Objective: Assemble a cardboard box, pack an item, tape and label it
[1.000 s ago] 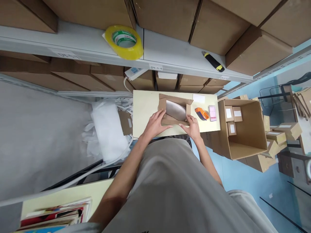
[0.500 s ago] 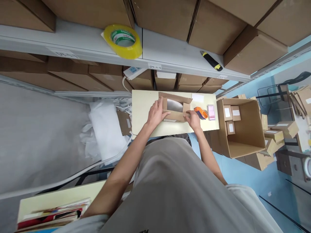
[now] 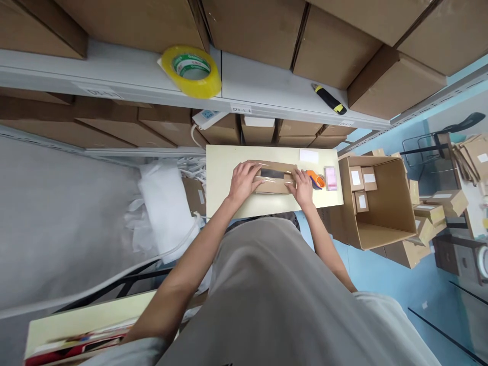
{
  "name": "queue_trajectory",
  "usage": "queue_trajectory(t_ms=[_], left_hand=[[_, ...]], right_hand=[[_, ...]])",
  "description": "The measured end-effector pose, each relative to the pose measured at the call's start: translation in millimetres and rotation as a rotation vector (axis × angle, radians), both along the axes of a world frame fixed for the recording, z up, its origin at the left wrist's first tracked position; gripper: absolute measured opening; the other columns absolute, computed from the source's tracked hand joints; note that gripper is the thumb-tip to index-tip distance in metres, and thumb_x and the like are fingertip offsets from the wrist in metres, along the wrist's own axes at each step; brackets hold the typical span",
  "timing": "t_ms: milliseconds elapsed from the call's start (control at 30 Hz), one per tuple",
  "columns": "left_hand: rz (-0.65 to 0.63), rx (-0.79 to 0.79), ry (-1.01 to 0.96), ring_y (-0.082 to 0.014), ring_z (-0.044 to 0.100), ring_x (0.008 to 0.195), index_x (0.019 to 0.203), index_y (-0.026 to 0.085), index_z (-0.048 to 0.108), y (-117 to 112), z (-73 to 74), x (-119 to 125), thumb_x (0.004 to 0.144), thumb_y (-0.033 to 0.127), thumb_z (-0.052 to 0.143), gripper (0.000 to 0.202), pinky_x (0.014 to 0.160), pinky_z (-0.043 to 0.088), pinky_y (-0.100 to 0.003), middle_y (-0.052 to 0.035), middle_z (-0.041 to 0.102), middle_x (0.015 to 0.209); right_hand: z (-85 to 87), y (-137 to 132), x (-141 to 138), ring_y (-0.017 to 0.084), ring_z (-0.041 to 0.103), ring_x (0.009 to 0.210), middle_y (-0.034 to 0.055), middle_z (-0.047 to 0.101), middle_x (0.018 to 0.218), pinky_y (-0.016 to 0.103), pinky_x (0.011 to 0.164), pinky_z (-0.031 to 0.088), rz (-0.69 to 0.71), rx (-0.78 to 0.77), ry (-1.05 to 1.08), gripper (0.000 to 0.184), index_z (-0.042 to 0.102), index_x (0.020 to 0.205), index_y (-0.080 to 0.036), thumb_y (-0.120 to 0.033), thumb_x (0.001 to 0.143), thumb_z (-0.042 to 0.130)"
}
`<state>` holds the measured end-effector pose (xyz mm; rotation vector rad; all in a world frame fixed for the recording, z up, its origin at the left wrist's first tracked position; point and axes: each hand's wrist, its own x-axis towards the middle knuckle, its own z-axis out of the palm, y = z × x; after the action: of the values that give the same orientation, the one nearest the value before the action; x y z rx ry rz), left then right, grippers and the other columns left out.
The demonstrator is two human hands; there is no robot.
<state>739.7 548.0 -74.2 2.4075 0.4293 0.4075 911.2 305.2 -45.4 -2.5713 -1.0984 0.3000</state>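
Note:
A small cardboard box lies on the pale yellow table with its flaps nearly folded down; a narrow gap still shows the silvery item inside. My left hand grips the box's left end, fingers curled over the top flap. My right hand presses the right end, fingers closed against the flap.
An orange tape dispenser and a pink pad lie right of the box, a white label behind. A large open carton with small boxes stands at right. Yellow tape roll and a utility knife rest on the shelf. White foam sheets lie left.
The box's flaps, open a second ago with the silvery item exposed, have been folded down by both hands, which moved up onto the box ends.

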Motion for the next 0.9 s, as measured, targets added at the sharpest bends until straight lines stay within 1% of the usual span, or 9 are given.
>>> queue_trajectory(t_ms=[67, 133, 200, 300, 400, 533, 700, 833, 900], left_hand=[[0.035, -0.032, -0.045, -0.0422, 0.057, 0.154, 0.157, 0.027, 0.073, -12, -8.9, -10, 0.106, 0.043, 0.077, 0.053, 0.133, 0.048, -0.063, -0.0182, 0.07, 0.156], [0.065, -0.062, -0.089, -0.0402, 0.058, 0.154, 0.154, 0.026, 0.076, -20, -17.2, -15, 0.109, 0.044, 0.073, 0.048, 0.133, 0.05, -0.061, -0.0182, 0.071, 0.153], [0.088, -0.083, -0.108, -0.0395, 0.059, 0.154, 0.152, 0.027, 0.077, -24, -24.3, -14, 0.11, 0.044, 0.073, 0.046, 0.134, 0.048, -0.062, -0.0175, 0.072, 0.152], [0.11, -0.109, -0.125, -0.0389, 0.057, 0.157, 0.152, 0.027, 0.077, -22, -32.5, -8, 0.11, 0.043, 0.073, 0.045, 0.137, 0.045, -0.064, -0.0171, 0.071, 0.153], [0.118, -0.139, -0.149, -0.0381, 0.056, 0.158, 0.153, 0.025, 0.077, -21, -37.6, -4, 0.11, 0.041, 0.073, 0.046, 0.138, 0.045, -0.062, -0.0186, 0.069, 0.152], [0.133, -0.153, -0.101, -0.0369, 0.055, 0.16, 0.154, 0.025, 0.076, -27, -38.1, -7, 0.111, 0.042, 0.071, 0.046, 0.139, 0.045, -0.061, -0.0192, 0.069, 0.152], [0.201, -0.168, -0.042, -0.0362, 0.055, 0.161, 0.154, 0.026, 0.076, -38, -32.0, -13, 0.111, 0.043, 0.07, 0.046, 0.139, 0.044, -0.061, -0.0192, 0.07, 0.151], [0.265, -0.177, -0.027, -0.0357, 0.058, 0.158, 0.149, 0.026, 0.078, -47, -28.3, -17, 0.111, 0.043, 0.072, 0.043, 0.138, 0.045, -0.061, -0.0198, 0.07, 0.148], [0.3, -0.171, -0.018, -0.0358, 0.058, 0.157, 0.147, 0.025, 0.079, -53, -27.3, -18, 0.111, 0.043, 0.072, 0.042, 0.137, 0.046, -0.061, -0.02, 0.069, 0.148]], right_hand=[[-8.3, -8, -8, 0.039, 0.053, 0.167, 0.0187, 0.062, 0.176, 0.065, 0.14, 0.04, -0.012, 0.018, 0.007, 0.048, 0.072, 0.159, -0.02, -0.04, 0.116, 0.064], [-16.7, -13, -14, 0.038, 0.056, 0.165, 0.0174, 0.062, 0.176, 0.063, 0.138, 0.044, -0.031, 0.044, 0.018, 0.047, 0.075, 0.156, -0.021, -0.044, 0.118, 0.06], [-22.1, -13, -14, 0.036, 0.057, 0.165, 0.0161, 0.062, 0.176, 0.061, 0.138, 0.046, -0.043, 0.072, 0.03, 0.049, 0.076, 0.157, -0.022, -0.047, 0.119, 0.058], [-22.6, -9, -8, 0.035, 0.063, 0.16, 0.0162, 0.059, 0.179, 0.054, 0.134, 0.053, -0.054, 0.082, 0.079, 0.052, 0.075, 0.159, -0.02, -0.048, 0.119, 0.055], [-17.2, -5, 0, 0.034, 0.068, 0.156, 0.0163, 0.056, 0.181, 0.048, 0.129, 0.058, -0.05, 0.053, 0.125, 0.053, 0.074, 0.161, -0.019, -0.046, 0.119, 0.056], [-10.7, -5, 3, 0.031, 0.066, 0.158, 0.0159, 0.057, 0.18, 0.046, 0.134, 0.054, -0.023, 0.039, 0.148, 0.05, 0.075, 0.159, -0.019, -0.044, 0.118, 0.06], [-7.0, -4, 3, 0.032, 0.065, 0.158, 0.0169, 0.057, 0.18, 0.052, 0.135, 0.053, -0.004, 0.007, 0.18, 0.051, 0.072, 0.162, -0.022, -0.045, 0.117, 0.06], [-8.5, -18, 23, 0.033, 0.061, 0.16, 0.0205, 0.061, 0.175, 0.051, 0.134, 0.052, 0.058, 0.029, 0.169, 0.052, 0.071, 0.159, -0.017, -0.046, 0.12, 0.053], [-13.7, -34, 41, 0.035, 0.06, 0.159, 0.0246, 0.063, 0.168, 0.055, 0.135, 0.05, 0.005, 0.056, 0.119, 0.053, 0.068, 0.157, -0.014, -0.047, 0.12, 0.051]])
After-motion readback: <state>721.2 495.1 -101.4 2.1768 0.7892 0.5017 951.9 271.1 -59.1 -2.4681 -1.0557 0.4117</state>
